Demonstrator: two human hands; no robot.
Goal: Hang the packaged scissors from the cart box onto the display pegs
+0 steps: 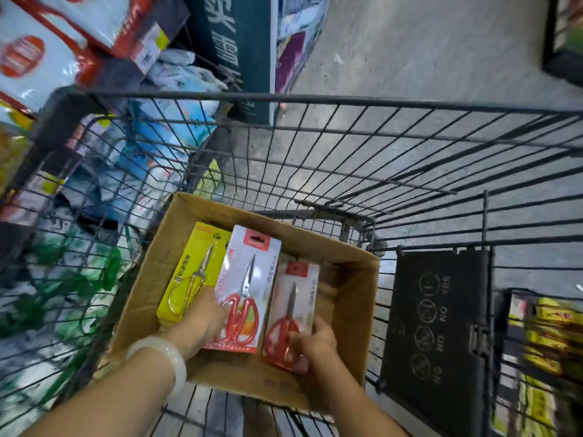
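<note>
1. Cardboard box (pixel 353 279) sits open in the wire cart (pixel 315 99), and packaged scissors lie inside it.
2. Yellow pack (pixel 192 272) with gold-handled scissors lies at the left of the box; a red-handled pack (pixel 244 288) overlaps its right edge; a second red-handled pack (pixel 291 313) lies lower, just right of that.
3. Left hand (pixel 203 320) reaches down into the box, a pale bangle (pixel 164 357) on its wrist, fingers curled onto the lower left edge of the middle pack.
4. Right hand (pixel 317 340) comes in from the lower right, fingers pinching the right-hand pack at its lower edge.
5. Blurred shelf goods (pixel 38 52) line the left; a black seat flap (pixel 438 335) stands right of the box.
</note>
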